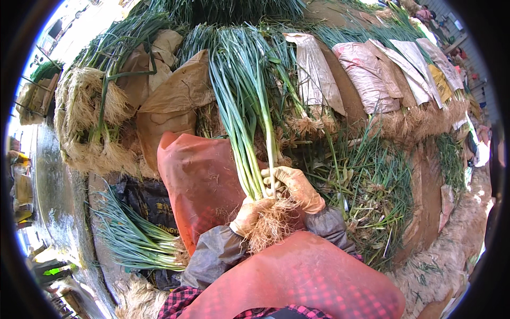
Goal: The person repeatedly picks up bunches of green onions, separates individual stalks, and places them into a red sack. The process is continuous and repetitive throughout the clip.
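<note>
My left hand (249,217), in a soiled pale glove, is closed around the lower white stems of a bunch of green onions (249,167) with long green leaves. The leaves point away from me, and a tangle of brown roots (273,225) hangs towards my lap. My right hand (297,187), gloved alike, has its fingers around a single green onion stalk (270,145) at the right side of the bunch. Both hands are close together over a translucent red plastic apron (199,167) covering my legs.
A pile of green onions (147,243) lies on a black sack at left. Bundles with pale roots (85,91) are stacked behind it. Sack-wrapped bundles (366,75) line the far side. Loose leaf trimmings (370,191) cover the ground at right.
</note>
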A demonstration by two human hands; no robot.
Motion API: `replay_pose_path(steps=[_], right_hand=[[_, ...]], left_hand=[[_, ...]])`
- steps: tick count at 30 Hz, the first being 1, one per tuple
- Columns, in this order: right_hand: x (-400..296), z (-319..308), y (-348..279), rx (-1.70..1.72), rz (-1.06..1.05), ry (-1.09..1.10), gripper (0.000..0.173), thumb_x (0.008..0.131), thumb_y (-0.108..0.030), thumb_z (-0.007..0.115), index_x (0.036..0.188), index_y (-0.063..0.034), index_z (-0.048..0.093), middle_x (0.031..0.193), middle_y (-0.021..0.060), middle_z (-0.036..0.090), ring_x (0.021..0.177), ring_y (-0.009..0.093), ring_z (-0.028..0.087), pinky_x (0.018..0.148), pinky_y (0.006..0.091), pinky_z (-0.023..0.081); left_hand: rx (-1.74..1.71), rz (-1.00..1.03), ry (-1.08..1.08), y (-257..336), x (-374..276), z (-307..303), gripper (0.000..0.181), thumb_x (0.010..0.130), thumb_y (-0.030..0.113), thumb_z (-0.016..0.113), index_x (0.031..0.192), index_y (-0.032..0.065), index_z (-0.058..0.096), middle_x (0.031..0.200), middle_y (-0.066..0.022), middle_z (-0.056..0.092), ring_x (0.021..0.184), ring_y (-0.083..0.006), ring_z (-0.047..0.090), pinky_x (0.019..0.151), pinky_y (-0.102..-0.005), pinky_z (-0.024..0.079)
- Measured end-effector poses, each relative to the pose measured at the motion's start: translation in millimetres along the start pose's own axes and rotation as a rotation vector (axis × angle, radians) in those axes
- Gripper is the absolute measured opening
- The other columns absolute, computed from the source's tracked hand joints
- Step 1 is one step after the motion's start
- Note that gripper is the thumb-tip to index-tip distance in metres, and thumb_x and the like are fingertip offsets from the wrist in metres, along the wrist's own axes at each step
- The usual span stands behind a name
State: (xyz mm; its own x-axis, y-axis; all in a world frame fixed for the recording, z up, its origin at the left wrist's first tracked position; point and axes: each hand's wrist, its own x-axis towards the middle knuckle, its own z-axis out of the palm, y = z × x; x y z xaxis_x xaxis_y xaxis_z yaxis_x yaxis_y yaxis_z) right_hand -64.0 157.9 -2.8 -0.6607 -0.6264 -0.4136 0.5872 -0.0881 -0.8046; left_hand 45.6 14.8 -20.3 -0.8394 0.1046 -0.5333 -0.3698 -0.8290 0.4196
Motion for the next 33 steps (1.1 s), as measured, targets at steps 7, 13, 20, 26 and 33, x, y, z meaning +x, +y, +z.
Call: replay_pose_path(steps=[7,13,20,26,33], right_hand=[[-37,-4,22,-0.561,-0.237,0.307,0.020,0.104,-0.013,0.052,0.110,-0.0021,0.068,0.100,0.0054,0.073,0.080,0.011,0.066,0.074,0.0254,0.054],[-5,-13,10,0.028,0.073,-0.072,0.033,0.102,-0.017,0.059,0.129,0.0031,0.059,0.115,0.0085,0.069,0.092,0.014,0.068,0.082,0.0266,0.056],[-4,-4,28,0.452,0.104,-0.113,0.024,0.101,-0.014,0.060,0.118,0.0020,0.064,0.097,0.0047,0.069,0.084,0.010,0.066,0.074,0.0205,0.055],[-15,-15,29,0.022,0.026,0.183,0.026,0.103,-0.020,0.058,0.119,-0.0005,0.065,0.100,0.0022,0.069,0.084,0.007,0.061,0.077,0.0195,0.050],[8,-6,-3,0.016,-0.021,0.110,0.031,0.106,-0.022,0.051,0.124,-0.0002,0.063,0.097,0.0042,0.066,0.081,0.009,0.062,0.068,0.0201,0.053]], left_hand=[[-0.005,-0.038,0.038,-3,2,-7,0.033,0.089,0.004,0.068,0.120,-0.0015,0.060,0.100,-0.0098,0.068,0.082,-0.0188,0.068,0.071,-0.0304,0.059],[-0.016,-0.049,-0.021,6,-1,4,0.035,0.090,0.000,0.066,0.124,0.0002,0.058,0.102,-0.0093,0.068,0.081,-0.0182,0.068,0.069,-0.0299,0.058],[-0.150,-0.100,-0.151,3,-6,-29,0.043,0.092,0.013,0.066,0.131,-0.0013,0.054,0.114,-0.0109,0.067,0.099,-0.0200,0.066,0.086,-0.0330,0.056],[-0.113,-0.126,-0.132,14,-8,-11,0.038,0.094,0.010,0.064,0.129,-0.0020,0.056,0.114,-0.0113,0.067,0.100,-0.0205,0.066,0.088,-0.0325,0.055],[0.068,0.021,-0.062,4,-2,1,0.034,0.090,0.010,0.068,0.121,0.0022,0.057,0.099,-0.0056,0.065,0.082,-0.0144,0.062,0.072,-0.0285,0.053]])
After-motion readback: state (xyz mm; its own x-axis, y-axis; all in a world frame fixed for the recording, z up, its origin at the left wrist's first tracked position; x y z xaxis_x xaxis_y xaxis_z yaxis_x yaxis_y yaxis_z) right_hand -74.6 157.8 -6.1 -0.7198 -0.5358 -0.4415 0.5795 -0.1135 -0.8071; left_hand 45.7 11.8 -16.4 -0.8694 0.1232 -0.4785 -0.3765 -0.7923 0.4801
